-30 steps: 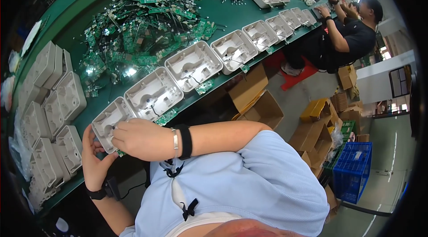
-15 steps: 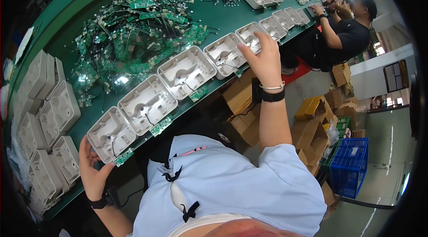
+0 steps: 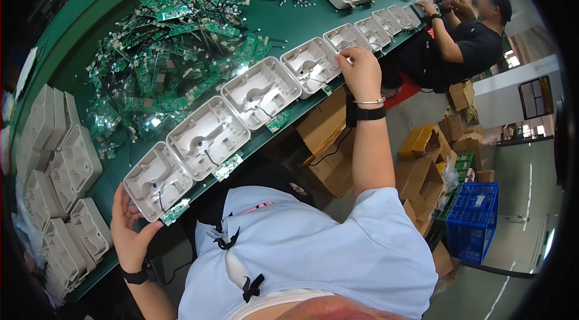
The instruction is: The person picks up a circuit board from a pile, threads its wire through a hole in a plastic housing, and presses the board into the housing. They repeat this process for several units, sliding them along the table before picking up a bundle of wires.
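Observation:
A row of open light-grey plastic housings lies along the near edge of the green bench. My left hand is closed round the outer end of the leftmost housing, thumb at its near corner. A small green circuit board hangs from this housing on a black wire, over the bench edge. The adjoining housings, such as the large one, have similar wired boards. My right hand has curled fingers at the right corner of a housing farther along; whatever its fingertips grip is hidden.
A tangled heap of green circuit boards covers the bench behind the row. Stacked grey housings stand at the left. Toward the far right sits another person at the bench. Cardboard boxes and a blue crate are on the floor.
The near housings have slid right along the bench edge, with my left hand following. My right hand's fingers, spread over the row before, have curled in. The view has shifted slightly.

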Tool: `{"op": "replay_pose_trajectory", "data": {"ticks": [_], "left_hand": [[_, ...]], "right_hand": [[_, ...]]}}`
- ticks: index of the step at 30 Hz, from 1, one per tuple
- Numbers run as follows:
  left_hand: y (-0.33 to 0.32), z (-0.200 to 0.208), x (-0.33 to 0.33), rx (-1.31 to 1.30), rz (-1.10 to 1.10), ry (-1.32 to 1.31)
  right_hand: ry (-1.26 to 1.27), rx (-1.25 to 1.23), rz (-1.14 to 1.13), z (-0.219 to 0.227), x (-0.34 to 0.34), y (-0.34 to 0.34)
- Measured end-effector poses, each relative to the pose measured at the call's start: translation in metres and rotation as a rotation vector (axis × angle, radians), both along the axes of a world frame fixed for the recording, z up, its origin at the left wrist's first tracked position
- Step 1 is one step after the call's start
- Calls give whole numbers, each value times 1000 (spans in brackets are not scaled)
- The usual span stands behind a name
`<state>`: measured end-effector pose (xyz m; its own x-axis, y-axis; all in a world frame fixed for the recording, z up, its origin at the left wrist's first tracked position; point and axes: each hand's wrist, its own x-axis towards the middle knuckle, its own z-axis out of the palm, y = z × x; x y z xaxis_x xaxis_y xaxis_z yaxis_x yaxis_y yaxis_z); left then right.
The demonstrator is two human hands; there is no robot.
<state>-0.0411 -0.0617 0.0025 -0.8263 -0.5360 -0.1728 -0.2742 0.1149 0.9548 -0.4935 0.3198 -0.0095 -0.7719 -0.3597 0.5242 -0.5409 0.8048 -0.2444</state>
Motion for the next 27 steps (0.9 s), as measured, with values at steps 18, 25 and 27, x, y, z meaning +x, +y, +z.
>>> {"op": "replay_pose_trajectory", "data": {"ticks": [18,25,27], "left_hand": [[46,4,-76,82,-72,31],[54,2,-83,62,-77,42],[56,1,-86,71,-78,46]], "right_hand": [[-7,136,-76,8,-79,49],[-6,135,-77,6,-92,56],[2,118,-78,5,-94,58]]}}
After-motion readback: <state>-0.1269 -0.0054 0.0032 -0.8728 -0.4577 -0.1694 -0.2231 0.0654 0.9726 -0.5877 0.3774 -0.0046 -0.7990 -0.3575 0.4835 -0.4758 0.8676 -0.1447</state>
